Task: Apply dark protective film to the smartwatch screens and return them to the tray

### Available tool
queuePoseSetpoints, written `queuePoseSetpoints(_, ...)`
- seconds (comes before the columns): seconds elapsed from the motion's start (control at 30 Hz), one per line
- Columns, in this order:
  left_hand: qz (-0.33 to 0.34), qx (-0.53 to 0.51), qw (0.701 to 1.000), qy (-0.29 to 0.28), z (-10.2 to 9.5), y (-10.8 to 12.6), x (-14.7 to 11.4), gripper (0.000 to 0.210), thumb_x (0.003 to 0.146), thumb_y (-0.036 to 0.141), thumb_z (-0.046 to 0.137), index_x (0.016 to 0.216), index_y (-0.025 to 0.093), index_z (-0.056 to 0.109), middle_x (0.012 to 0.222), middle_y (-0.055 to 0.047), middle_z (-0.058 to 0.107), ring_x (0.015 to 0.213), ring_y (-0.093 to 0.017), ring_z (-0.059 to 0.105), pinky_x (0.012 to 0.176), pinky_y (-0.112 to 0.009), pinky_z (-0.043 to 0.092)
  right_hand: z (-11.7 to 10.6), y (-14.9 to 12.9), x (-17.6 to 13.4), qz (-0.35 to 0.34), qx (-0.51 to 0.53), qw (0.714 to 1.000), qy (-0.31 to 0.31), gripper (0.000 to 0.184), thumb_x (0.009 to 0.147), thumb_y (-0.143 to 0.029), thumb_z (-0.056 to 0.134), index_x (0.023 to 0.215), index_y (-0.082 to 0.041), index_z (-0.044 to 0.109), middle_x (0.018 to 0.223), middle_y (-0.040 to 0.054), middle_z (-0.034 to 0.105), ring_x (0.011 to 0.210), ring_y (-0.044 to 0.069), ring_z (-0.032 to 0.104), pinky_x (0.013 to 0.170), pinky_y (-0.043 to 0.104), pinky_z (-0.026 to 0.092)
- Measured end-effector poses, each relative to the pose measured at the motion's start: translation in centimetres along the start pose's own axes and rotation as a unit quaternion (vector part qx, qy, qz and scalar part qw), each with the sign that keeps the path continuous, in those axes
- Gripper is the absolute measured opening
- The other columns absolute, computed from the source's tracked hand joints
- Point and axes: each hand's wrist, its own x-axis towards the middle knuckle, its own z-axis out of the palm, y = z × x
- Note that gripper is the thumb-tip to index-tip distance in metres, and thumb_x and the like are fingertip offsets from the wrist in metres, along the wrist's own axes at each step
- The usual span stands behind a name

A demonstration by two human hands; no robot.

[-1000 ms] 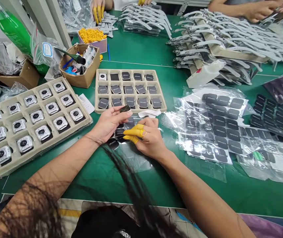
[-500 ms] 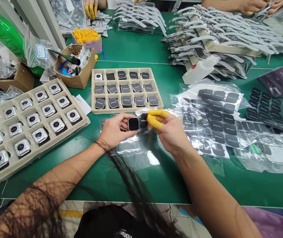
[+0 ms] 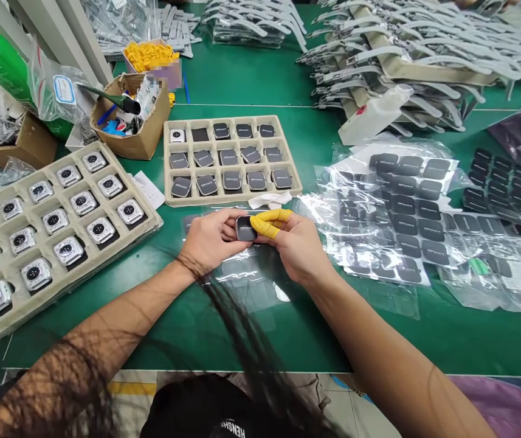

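Note:
My left hand is closed round the edges of a square watch case, its face turned up. Over that face lies a dark film with pale printing. Yellow finger cots cover fingers of my right hand, which pinches the film's right side against the watch. Beyond the hands, a beige tray holds watches with the same dark printed faces, plus one watch back-up. At the left, a second beige tray carries several silver watch cases with their round sensors up.
Printed film sheets in clear plastic spread out at the right. Behind them lies a white bottle against stacked grey watch straps. A cardboard box of tools and a box of yellow finger cots stand at the back left.
My right hand has moved left, bringing the dark film from beside the watch onto its face. The bare black screen is now covered. My left hand keeps its hold.

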Motion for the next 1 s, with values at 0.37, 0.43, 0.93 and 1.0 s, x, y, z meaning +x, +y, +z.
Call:
queuePoseSetpoints(0.37, 0.027, 0.023, 0.999, 0.004, 0.0, -0.6, 0.1, 0.048, 0.077, 0.012, 0.104, 0.124, 0.023, 0.099, 0.106, -0.005, 0.099, 0.088, -0.024, 0.096, 0.093, -0.036, 0.082, 0.2, -0.4, -0.1, 0.013, 0.012, 1.000, 0.012, 0.071, 0.042, -0.058, 0.133, 0.083, -0.023, 0.087, 0.094, 0.0045, 0.088, 0.093, 0.022, 0.082, 0.086, 0.037, 0.074)
queuePoseSetpoints(0.43, 0.041, 0.038, 0.998, 0.002, 0.1, -0.9, 0.1, 0.050, 0.077, 0.011, 0.102, 0.125, 0.023, 0.098, 0.106, -0.004, 0.099, 0.087, -0.023, 0.097, 0.091, -0.035, 0.083, 0.2, -0.3, -0.1, 0.010, 0.011, 1.000, 0.014, 0.071, 0.041, -0.060, 0.133, 0.083, -0.024, 0.087, 0.093, 0.0033, 0.087, 0.093, 0.023, 0.083, 0.086, 0.037, 0.075)
queuePoseSetpoints(0.93, 0.061, 0.045, 0.997, 0.006, 0.0, -1.6, 0.2, 0.052, 0.077, 0.012, 0.099, 0.128, 0.022, 0.097, 0.107, -0.005, 0.100, 0.086, -0.023, 0.097, 0.090, -0.035, 0.084, -0.3, 0.6, -0.1, -0.031, -0.021, 0.999, 0.020, 0.070, 0.056, -0.067, 0.127, 0.095, -0.027, 0.085, 0.103, 0.0028, 0.088, 0.094, 0.024, 0.086, 0.087, 0.040, 0.078)
queuePoseSetpoints(1.0, 0.053, 0.022, 0.998, 0.004, 0.0, -1.6, 0.3, 0.052, 0.076, 0.013, 0.100, 0.127, 0.021, 0.097, 0.106, -0.005, 0.099, 0.086, -0.023, 0.096, 0.089, -0.034, 0.083, -0.6, 0.7, -0.2, -0.050, -0.058, 0.997, 0.023, 0.074, 0.060, -0.066, 0.126, 0.112, -0.030, 0.086, 0.115, 0.0016, 0.088, 0.085, 0.022, 0.086, 0.079, 0.039, 0.078)
